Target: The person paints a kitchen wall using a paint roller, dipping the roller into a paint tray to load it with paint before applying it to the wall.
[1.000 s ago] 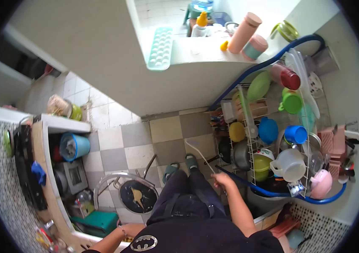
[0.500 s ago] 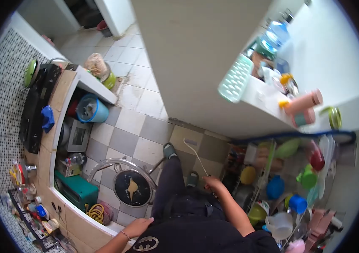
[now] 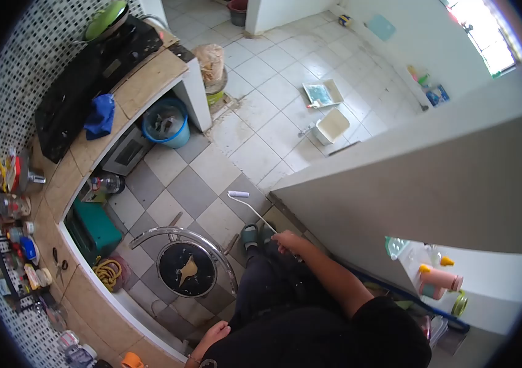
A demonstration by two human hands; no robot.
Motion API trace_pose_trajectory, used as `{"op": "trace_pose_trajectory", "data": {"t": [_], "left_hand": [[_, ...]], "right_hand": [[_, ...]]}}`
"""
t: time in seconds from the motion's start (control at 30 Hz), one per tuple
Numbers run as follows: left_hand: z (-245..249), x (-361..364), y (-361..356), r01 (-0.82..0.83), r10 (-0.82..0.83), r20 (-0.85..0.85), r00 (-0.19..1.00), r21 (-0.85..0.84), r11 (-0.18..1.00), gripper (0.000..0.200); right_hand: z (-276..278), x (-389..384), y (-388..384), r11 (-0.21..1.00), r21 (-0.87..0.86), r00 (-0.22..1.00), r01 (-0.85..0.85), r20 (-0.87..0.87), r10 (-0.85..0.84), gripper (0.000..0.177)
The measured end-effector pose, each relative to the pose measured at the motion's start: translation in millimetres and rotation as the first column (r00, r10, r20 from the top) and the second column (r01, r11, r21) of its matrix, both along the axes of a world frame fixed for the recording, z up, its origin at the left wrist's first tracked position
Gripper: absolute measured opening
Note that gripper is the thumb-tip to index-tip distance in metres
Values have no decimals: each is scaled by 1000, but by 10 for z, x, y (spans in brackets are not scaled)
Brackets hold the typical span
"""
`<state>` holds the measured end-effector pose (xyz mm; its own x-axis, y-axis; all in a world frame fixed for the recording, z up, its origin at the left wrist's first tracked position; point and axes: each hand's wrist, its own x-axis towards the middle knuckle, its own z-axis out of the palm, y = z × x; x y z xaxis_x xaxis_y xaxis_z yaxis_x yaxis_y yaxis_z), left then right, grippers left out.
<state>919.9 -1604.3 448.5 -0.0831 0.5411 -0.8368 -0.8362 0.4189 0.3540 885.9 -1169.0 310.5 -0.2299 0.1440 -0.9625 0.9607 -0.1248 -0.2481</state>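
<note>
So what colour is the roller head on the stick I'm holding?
White, in the head view: the roller head on the stick in your right hand.

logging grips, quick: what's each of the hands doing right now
left hand: looks open, empty
right hand: closed on paint roller handle

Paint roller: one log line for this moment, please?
right hand: grips paint roller | roller head: low, near floor tiles | left hand: at counter edge
</note>
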Motion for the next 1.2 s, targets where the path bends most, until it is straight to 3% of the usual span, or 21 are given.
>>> {"op": "trace_pose_trajectory", "data": {"t": [0.1,0.2,0.27,0.37,0.5,0.53,0.63,0.67,0.7,0.73,0.77,0.83,0.87,0.97,1.03,1.1,1.17,1.2], "left_hand": [[-12,60,78,-305,304,101,947,-5,952,17],[-945,522,-133,37,-62,-201,978,-128,991,25],[-976,253,163,143,-216,-286,934,-255,956,29],[-830,-455,722,69,-261,-400,878,-436,898,36],[-565,-1648,1437,-193,-280,-623,730,-581,791,47],[-497,-1960,1603,-244,-299,-669,681,-592,768,51],[-457,-2714,2084,-219,-413,-722,555,-605,765,57],[-521,-2947,2246,-185,-457,-733,504,-608,772,56],[-593,-3206,2372,-140,-503,-737,451,-615,776,56],[-632,-3440,2498,-103,-489,-786,380,-561,821,52],[-664,-3653,2604,-38,-467,-775,425,-531,847,51],[-660,-4144,2849,78,-427,-736,525,-458,885,49],[-763,-4400,2819,200,-428,-764,483,-379,903,42],[-542,-5184,3524,11,-135,-576,806,-213,977,39],[-457,-5850,4036,311,-438,-559,704,-312,898,38],[-378,-6326,4738,441,-442,-695,567,-198,876,42],[-246,-6591,5531,578,-558,-529,639,-150,802,39],[-253,-6658,5874,727,-610,-572,549,-32,685,40]], "right_hand": [[22,-634,164,995,-92,1000,25,-15,-27,37],[-36,-1293,369,993,-115,999,-20,38,25,36],[-258,-1701,613,993,-92,992,-70,95,78,39],[-156,-2291,1070,982,-65,973,-176,138,183,43],[-686,-2740,1793,990,-30,989,-134,51,136,54],[-789,-2874,1991,992,-34,982,-123,139,126,50],[-645,-3144,2560,956,53,944,-290,181,276,43],[-784,-3171,2709,963,144,967,-226,152,205,40],[-393,-3301,2868,971,175,978,-164,157,137,40],[-568,-3331,3053,976,171,981,-136,159,108,39],[-734,-3297,3234,979,167,982,-113,168,85,38],[-456,-3306,3513,976,216,985,13,164,-50,37],[-350,-3336,3625,967,243,981,81,154,-121,37],[-405,-3309,3810,913,325,936,247,163,-311,32],[-527,-3209,3887,902,293,915,316,158,-371,31],[-632,-3202,3801,844,260,849,470,129,-513,30],[-694,-3150,3680,724,234,726,649,92,-681,25],[-685,-3149,3604,603,185,602,776,69,-796,18]]}}
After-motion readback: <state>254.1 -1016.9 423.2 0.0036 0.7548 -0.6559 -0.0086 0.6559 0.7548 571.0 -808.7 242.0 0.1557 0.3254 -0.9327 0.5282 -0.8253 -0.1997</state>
